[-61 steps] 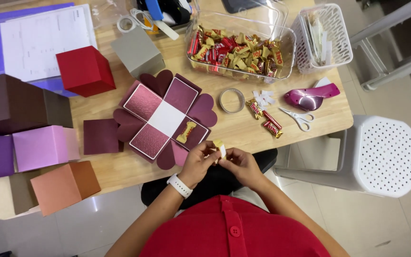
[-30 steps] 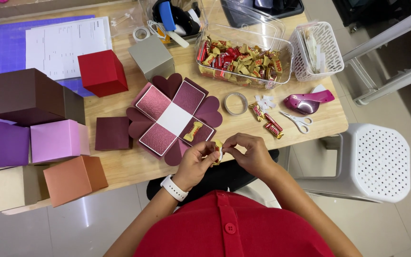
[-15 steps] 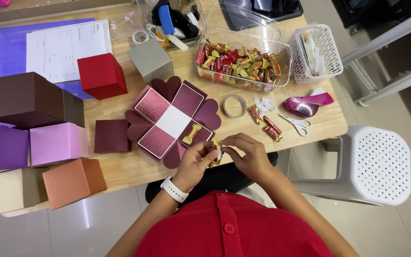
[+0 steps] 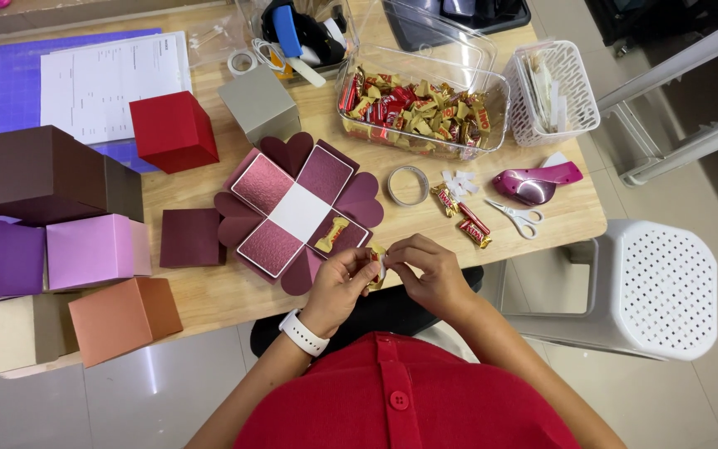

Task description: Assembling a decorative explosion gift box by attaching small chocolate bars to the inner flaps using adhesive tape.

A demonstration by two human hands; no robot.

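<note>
My left hand (image 4: 338, 288) and my right hand (image 4: 427, 269) meet at the table's near edge, both pinching a small gold-wrapped candy (image 4: 376, 264) between the fingertips. Just beyond them lies an unfolded maroon and pink box (image 4: 292, 211) with heart-shaped flaps and a white centre square. One gold candy (image 4: 331, 234) rests on its near right panel. A white band sits on my left wrist.
A clear tub of wrapped candies (image 4: 420, 103) stands at the back. A tape roll (image 4: 408, 185), loose candies (image 4: 462, 217), scissors (image 4: 517, 218) and a pink tape dispenser (image 4: 535, 181) lie to the right. Closed boxes in red (image 4: 173, 130), brown (image 4: 40, 174), pink (image 4: 97, 250) and copper (image 4: 123, 318) fill the left. A white stool (image 4: 646, 287) is right.
The view has shifted slightly. My hands stay together at the table edge, turning the small candy between the fingertips; the right hand has closed over it a little more.
</note>
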